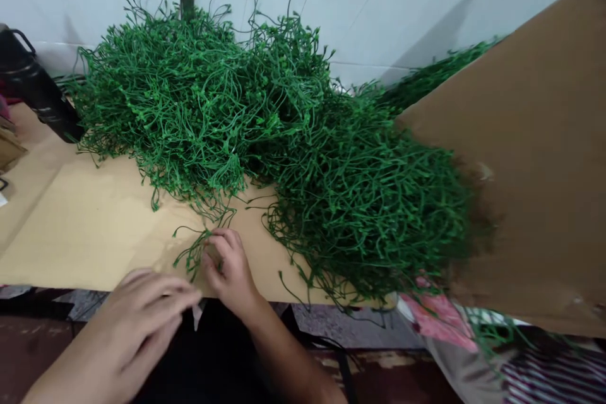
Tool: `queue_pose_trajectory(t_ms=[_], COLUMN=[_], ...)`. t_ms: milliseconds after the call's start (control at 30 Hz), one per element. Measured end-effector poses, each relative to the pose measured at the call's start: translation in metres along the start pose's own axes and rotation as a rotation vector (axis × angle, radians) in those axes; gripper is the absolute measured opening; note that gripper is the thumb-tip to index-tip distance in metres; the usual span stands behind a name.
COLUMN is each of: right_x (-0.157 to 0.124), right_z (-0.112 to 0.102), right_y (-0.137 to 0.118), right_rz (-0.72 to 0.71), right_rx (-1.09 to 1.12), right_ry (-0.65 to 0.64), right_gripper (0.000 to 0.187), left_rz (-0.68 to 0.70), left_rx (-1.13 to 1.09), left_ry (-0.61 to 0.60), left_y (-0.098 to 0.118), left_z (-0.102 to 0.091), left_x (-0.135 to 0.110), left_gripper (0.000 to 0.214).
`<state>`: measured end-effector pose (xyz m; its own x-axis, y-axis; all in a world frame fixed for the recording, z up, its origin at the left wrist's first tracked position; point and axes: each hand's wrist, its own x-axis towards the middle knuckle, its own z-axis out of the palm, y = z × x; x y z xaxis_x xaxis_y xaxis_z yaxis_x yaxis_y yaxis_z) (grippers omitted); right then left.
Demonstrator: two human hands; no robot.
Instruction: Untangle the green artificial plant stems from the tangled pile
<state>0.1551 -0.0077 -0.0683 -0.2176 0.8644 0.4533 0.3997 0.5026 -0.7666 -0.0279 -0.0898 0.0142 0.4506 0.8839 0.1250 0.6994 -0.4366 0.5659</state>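
Observation:
My right hand [230, 268] rests near the front edge of the cardboard sheet [95, 227], its fingers curled on a small green plastic sprig [192, 252]. My left hand [142, 315] sits just to its left at the sheet's edge, fingers pressed together and pointing right toward a small white piece [197, 314]; what it holds, if anything, is hidden. A big heap of green artificial plant stems [265, 132] fills the back and middle of the table, spreading right.
A large brown cardboard box flap [534, 158] leans in from the right over the stems. A black bottle-like object [33, 85] lies at the far left. A white wall [379, 6] stands behind. Pink and striped fabric [445, 322] shows at lower right.

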Motion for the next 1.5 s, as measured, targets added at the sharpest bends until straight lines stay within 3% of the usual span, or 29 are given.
queue_pose_trajectory(t_ms=[133,267,367,500,633,833,967,1067,1167,1267,1333,1500], right_x=[0.005,0.011,0.013,0.011,0.003,-0.011,-0.016,-0.006,0.017,0.044,0.055,0.058], right_z=[-0.004,-0.009,-0.009,-0.003,0.001,-0.009,-0.024,-0.036,-0.038,-0.029,-0.022,-0.015], right_y=[-0.007,-0.019,-0.026,-0.031,-0.033,-0.028,-0.027,-0.021,-0.011,0.0,0.005,0.003], right_rz=[0.036,-0.062,-0.183,-0.273,-0.276,-0.229,-0.111,0.023,0.141,0.195,0.21,0.18], right_rx=[0.064,0.059,0.028,0.033,-0.009,-0.008,0.006,0.054,0.138,0.107,0.085,0.204], right_ry=[0.093,0.131,0.079,0.019,-0.019,-0.001,0.081,0.161,0.204,0.152,0.081,0.028], right_gripper=[0.009,0.007,0.01,0.01,0.008,0.024,0.027,0.02,0.015,0.023,0.019,0.014], left_rz=[-0.186,-0.472,-0.579,-0.533,-0.537,-0.507,-0.511,-0.508,-0.501,-0.453,-0.4,-0.338], left_rx=[-0.15,-0.545,-0.818,-1.026,-1.124,-1.123,-1.093,-1.031,-0.952,-0.892,-0.859,-0.651], left_ry=[0.177,0.356,0.254,0.004,-0.075,0.008,0.108,0.211,0.17,0.14,0.131,0.2], left_y=[-0.026,-0.049,-0.054,-0.047,-0.042,-0.043,-0.046,-0.05,-0.049,-0.044,-0.044,-0.061], left_z=[0.005,0.019,0.025,0.032,0.043,0.044,0.037,0.033,0.034,0.04,0.043,0.04], left_x=[0.039,0.062,0.078,0.102,0.122,0.13,0.133,0.138,0.14,0.137,0.132,0.121], left_gripper=[0.034,0.038,0.046,0.038,0.04,0.038,0.033,0.03,0.025,0.019,0.017,0.016])
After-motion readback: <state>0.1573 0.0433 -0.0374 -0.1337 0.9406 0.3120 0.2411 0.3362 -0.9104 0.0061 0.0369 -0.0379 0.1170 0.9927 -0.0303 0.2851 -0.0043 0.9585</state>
